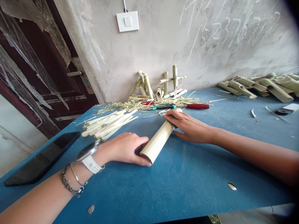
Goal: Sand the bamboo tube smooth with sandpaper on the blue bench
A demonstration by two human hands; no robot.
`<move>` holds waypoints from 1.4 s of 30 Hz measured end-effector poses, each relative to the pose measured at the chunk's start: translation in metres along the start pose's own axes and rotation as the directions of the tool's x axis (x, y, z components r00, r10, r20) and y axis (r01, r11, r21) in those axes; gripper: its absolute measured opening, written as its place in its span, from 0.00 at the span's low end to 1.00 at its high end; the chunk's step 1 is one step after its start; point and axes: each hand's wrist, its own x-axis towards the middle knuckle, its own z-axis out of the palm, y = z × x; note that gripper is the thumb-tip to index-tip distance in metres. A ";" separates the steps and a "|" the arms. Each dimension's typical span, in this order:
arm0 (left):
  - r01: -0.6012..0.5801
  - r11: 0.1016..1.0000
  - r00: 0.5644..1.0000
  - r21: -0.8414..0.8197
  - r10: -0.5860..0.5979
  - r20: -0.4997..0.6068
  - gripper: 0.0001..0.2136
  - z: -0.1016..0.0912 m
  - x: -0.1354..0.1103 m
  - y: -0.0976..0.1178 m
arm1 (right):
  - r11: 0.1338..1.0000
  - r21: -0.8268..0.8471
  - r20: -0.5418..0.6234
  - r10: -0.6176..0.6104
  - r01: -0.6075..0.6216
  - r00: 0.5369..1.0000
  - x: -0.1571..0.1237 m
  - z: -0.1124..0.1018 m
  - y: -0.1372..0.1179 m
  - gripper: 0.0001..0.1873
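Note:
A pale bamboo tube (158,140) lies on the blue table (191,186), slanting from near me to the far right. My left hand (123,148) is curled around its near end, thumb under the cut rim. My right hand (189,126) rests over the far end, fingers pressed against the tube with a dark object under them that I cannot make out. A white watch and bracelets sit on my left wrist.
A bundle of split bamboo strips (108,123) lies to the left. A black phone (42,158) lies at the table's left edge. A red-handled tool (197,106), green-handled tool (162,106), shavings and bamboo pieces (161,85) stand by the wall. Cut bamboo (261,85) is piled far right.

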 end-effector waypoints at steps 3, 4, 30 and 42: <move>-0.013 1.000 1.000 0.009 0.013 0.002 0.16 0.000 -0.001 0.000 | 1.000 0.008 0.006 0.000 0.000 1.000 0.000 0.000 0.000 0.24; -0.010 1.000 1.000 0.019 0.010 -0.001 0.14 0.000 -0.001 0.000 | 1.000 0.009 0.011 0.001 -0.002 1.000 0.000 -0.001 0.000 0.25; 0.268 0.957 0.948 0.114 -0.241 -0.208 0.14 0.012 0.005 0.001 | 0.970 -0.059 -0.180 0.222 -0.235 0.958 0.001 -0.034 0.011 0.14; 0.191 0.805 0.981 -0.562 -0.174 0.084 0.18 0.009 0.005 -0.007 | 0.987 0.129 -0.152 -0.080 0.100 0.985 0.004 -0.020 -0.012 0.17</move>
